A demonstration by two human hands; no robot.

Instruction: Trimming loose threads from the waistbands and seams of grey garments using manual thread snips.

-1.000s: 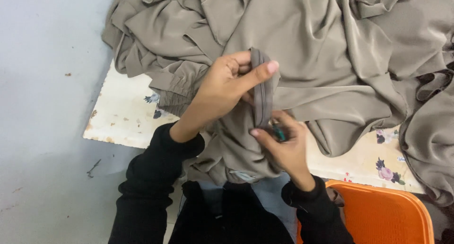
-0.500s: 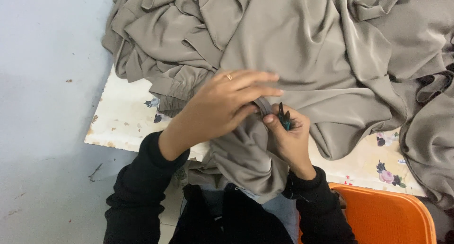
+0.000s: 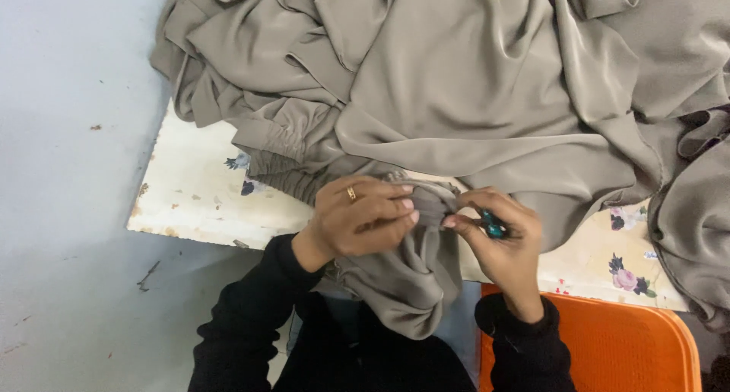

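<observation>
A big heap of taupe fabric (image 3: 471,88) covers a white table with a flower print (image 3: 198,202). A fold of it hangs over the near edge into my lap. My left hand (image 3: 357,221), with a gold ring on one finger, bunches that fold at the table edge. My right hand (image 3: 502,244) pinches the same cloth from the right and holds a small teal-handled tool (image 3: 493,225) in its fingers. Both hands touch at the gathered cloth. Black sleeves cover both my arms.
An orange plastic tray or seat (image 3: 616,346) sits at the lower right, below the table edge. Grey floor (image 3: 68,133) lies to the left of the table. More taupe cloth (image 3: 692,232) drapes down at the right edge.
My left hand has lowered from an upright pinch on a strip of cloth to a closed grip on a bunched fold. My right hand stayed beside it with the tool.
</observation>
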